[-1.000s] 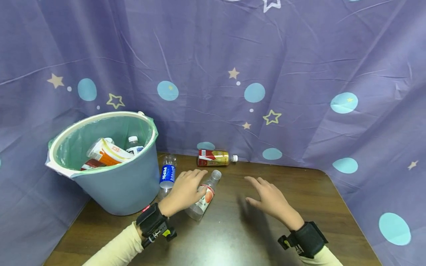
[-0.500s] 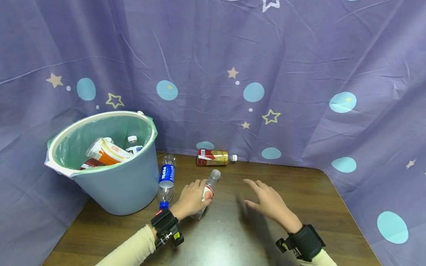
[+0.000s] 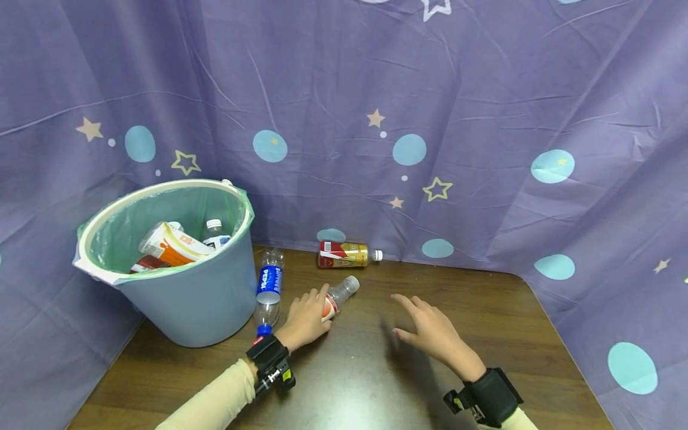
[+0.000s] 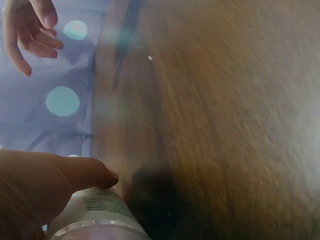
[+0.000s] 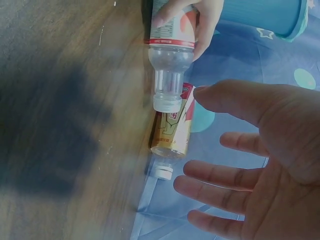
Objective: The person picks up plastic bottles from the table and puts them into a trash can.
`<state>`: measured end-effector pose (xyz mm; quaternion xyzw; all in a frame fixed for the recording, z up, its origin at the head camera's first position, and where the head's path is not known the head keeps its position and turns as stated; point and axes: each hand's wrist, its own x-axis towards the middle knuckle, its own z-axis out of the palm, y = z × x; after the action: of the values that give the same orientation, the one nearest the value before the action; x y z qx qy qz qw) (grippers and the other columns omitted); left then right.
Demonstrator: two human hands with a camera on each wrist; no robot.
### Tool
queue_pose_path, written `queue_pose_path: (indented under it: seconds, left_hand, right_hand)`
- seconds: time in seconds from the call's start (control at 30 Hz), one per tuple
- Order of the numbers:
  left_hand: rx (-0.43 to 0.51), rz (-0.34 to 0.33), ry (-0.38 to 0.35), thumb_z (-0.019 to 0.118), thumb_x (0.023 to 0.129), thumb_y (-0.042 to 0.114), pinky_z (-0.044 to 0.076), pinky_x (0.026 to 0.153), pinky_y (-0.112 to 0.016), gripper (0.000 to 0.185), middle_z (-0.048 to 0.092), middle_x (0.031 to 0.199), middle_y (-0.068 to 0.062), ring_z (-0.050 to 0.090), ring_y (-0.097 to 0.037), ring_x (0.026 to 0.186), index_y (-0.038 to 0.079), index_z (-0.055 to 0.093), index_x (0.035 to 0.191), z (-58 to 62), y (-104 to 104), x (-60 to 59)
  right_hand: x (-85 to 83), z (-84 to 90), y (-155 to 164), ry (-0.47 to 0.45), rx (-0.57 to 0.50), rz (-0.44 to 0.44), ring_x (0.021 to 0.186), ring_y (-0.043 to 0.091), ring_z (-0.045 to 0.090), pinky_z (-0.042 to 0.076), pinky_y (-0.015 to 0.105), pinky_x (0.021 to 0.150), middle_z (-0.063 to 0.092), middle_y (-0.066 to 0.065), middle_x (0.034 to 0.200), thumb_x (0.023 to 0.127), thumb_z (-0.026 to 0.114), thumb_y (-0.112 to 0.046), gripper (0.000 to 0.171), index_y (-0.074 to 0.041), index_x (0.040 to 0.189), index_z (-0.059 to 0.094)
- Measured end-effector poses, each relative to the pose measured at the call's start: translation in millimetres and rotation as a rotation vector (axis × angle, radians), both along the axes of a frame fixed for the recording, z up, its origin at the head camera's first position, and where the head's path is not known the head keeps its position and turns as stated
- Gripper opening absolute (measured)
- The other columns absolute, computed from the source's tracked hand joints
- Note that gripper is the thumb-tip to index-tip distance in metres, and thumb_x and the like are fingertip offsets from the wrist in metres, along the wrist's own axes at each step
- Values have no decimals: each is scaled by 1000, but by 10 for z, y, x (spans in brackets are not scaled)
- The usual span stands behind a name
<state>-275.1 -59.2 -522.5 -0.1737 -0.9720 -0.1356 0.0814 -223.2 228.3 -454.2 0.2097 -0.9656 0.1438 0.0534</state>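
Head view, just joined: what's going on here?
A person's left hand grips a clear bottle with a fruit label, at the table. The right hand is open and holds nothing. A blue-label bottle lies beside the bucket, and a red-and-yellow bottle lies at the back by the curtain. The bucket, lined with a green bag, already holds a cup and a white-capped bottle, among other things.
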Motion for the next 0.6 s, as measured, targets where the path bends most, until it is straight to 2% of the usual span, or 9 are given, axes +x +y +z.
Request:
queue_pose_path:
  seconds: [0.1,0.33,0.5,0.6]
  left_hand:
    - [-22,16,-4,86,75,33,54,81,-48,89,65,115,-18,66,-34,99,6,44,149,-41,-23,-35]
    - [-45,33,7,87,71,36,53,64,-41,92,65,107,-16,66,-31,87,7,45,147,-77,-71,-103]
    - [-50,10,36,87,69,35,51,57,-39,89,65,100,-14,66,-29,80,7,49,144,-16,-101,-121]
    - [-54,-5,55,87,68,36,51,56,-39,88,66,99,-14,66,-28,79,7,50,143,63,-120,-126]
  right_hand:
    - [5,-17,-1,-1,0,6,125,51,58,49,67,97,62,28,134,86,82,-31,71,-13,147,51]
    - [29,-16,-28,-9,-7,-1,124,51,59,49,68,98,63,27,133,85,82,-30,70,-12,146,52]
    - [41,-18,-40,-32,-9,-3,124,51,59,49,67,98,62,27,134,86,82,-29,69,-12,146,52]
    - [44,-35,-43,-35,-10,-1,122,51,60,50,66,97,63,27,133,86,82,-29,69,-12,146,52]
